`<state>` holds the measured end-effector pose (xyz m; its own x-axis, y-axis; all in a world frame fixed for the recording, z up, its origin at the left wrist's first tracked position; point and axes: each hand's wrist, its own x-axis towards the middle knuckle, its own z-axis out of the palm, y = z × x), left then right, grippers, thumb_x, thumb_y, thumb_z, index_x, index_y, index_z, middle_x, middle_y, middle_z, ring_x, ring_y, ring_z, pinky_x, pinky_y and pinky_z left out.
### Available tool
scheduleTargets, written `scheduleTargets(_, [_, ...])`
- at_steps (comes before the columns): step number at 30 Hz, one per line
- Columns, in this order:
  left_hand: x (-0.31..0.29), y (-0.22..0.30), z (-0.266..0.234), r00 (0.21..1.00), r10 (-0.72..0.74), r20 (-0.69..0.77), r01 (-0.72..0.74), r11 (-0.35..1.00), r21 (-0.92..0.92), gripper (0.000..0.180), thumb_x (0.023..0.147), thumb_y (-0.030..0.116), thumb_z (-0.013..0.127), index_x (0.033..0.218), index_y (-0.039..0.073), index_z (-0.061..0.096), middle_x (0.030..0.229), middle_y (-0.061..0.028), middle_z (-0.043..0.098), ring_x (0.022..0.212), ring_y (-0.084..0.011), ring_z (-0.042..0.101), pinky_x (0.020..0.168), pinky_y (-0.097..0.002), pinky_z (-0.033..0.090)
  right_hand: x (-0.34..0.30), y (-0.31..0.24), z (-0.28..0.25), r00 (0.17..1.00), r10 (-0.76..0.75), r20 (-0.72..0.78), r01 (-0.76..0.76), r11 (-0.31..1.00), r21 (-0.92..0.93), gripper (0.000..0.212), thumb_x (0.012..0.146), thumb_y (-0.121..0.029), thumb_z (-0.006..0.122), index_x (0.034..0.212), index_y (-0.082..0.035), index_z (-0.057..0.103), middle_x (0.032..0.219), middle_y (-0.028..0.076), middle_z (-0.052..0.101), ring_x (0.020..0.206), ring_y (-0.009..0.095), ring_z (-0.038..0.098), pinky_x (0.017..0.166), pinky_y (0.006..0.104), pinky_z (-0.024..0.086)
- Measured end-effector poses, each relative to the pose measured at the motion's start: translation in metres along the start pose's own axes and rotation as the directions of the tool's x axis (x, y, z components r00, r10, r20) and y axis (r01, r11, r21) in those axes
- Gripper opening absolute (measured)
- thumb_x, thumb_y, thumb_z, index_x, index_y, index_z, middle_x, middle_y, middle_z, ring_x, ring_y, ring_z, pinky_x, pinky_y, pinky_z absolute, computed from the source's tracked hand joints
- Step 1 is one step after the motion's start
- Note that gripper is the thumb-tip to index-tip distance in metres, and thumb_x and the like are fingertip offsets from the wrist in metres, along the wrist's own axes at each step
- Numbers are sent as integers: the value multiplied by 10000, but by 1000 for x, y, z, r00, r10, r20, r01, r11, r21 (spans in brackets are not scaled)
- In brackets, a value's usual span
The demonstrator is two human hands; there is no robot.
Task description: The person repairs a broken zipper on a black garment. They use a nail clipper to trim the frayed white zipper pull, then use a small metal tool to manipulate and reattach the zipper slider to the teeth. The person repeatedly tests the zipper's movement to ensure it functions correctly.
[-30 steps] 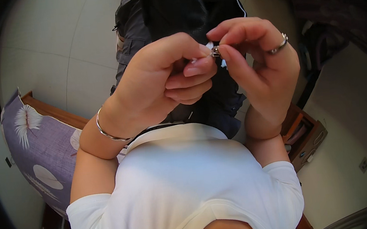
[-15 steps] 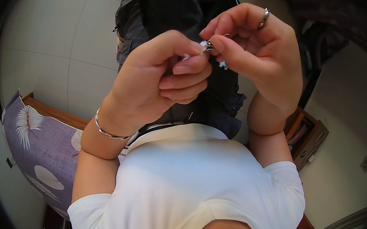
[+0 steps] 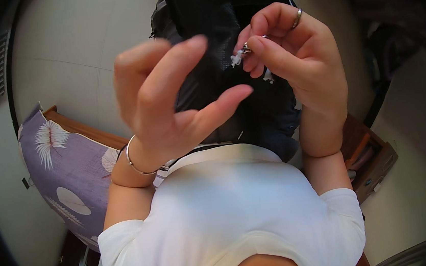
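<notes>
My right hand (image 3: pixel 300 55) pinches a small silver metal piece (image 3: pixel 247 48) between thumb and fingertips. From it hangs a small ragged white bit (image 3: pixel 237 58), and another white bit (image 3: pixel 268 76) shows below the fingers. The exact kind of the piece is too small to make out, and much of it is behind the fingers. To its left, my left hand (image 3: pixel 161 97) is held up apart from it, thumb and fingers spread, holding nothing. A silver bangle is on the left wrist and a ring on a right finger.
Black cloth (image 3: pixel 203 26) lies beyond the hands, over my dark-clad lap. At the left stands a bed with a purple, leaf-patterned cover (image 3: pixel 67 167). A wooden cabinet (image 3: pixel 369 159) is by my right elbow. Pale floor tiles (image 3: pixel 71 44) spread at the upper left.
My left hand has let go of the white bit by the metal piece, moved away to the left and spread its fingers. My right hand keeps its pinch, nearly in place.
</notes>
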<state>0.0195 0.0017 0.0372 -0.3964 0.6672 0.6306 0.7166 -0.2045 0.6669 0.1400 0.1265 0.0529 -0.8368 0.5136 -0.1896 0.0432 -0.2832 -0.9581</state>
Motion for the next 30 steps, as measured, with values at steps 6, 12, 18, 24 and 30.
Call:
scheduleTargets(6, [13, -26, 9, 974, 126, 187, -105, 987, -118, 217, 664, -53, 649, 863, -12, 573, 833, -121, 557, 777, -202, 536, 647, -253, 437, 3, -2, 0, 997, -31, -69, 34, 998, 52, 69, 796, -32, 538, 841, 2, 497, 771, 82, 577, 617, 82, 552, 533, 175, 438])
scheduleTargets(12, [37, -39, 27, 988, -125, 94, 148, 938, -315, 136, 640, -26, 658, 749, 36, 604, 751, -45, 581, 707, -174, 532, 605, -242, 417, 29, -4, -7, 988, -131, -85, 143, 978, 155, 90, 803, 2, 513, 892, 9, 528, 770, 69, 583, 620, 84, 566, 527, 169, 445])
scheduleTargets(18, [87, -81, 39, 996, 66, 66, -44, 954, -298, 110, 696, 7, 630, 765, 45, 553, 740, -42, 567, 720, -155, 538, 829, -329, 352, 77, -11, -12, 932, -335, -142, 350, 932, 98, 104, 813, 14, 503, 902, 18, 555, 803, 74, 594, 644, 81, 567, 550, 170, 452])
scheduleTargets(24, [93, -96, 42, 958, -213, 194, 276, 872, -404, 120, 706, 23, 623, 737, 68, 516, 709, -7, 555, 669, -110, 532, 937, -371, 270, 101, 2, -17, 860, -467, -206, 406, 870, -278, 158, 719, 75, 568, 867, 26, 592, 756, 74, 577, 618, 85, 546, 547, 178, 439])
scheduleTargets(30, [95, -103, 47, 934, -251, 253, 326, 890, -320, 96, 701, 11, 607, 744, 59, 536, 714, -18, 562, 689, -129, 533, 957, -389, 252, 111, 12, -27, 837, -513, -187, 418, 823, -385, 208, 662, 41, 663, 861, 0, 618, 780, 89, 594, 645, 128, 563, 548, 201, 447])
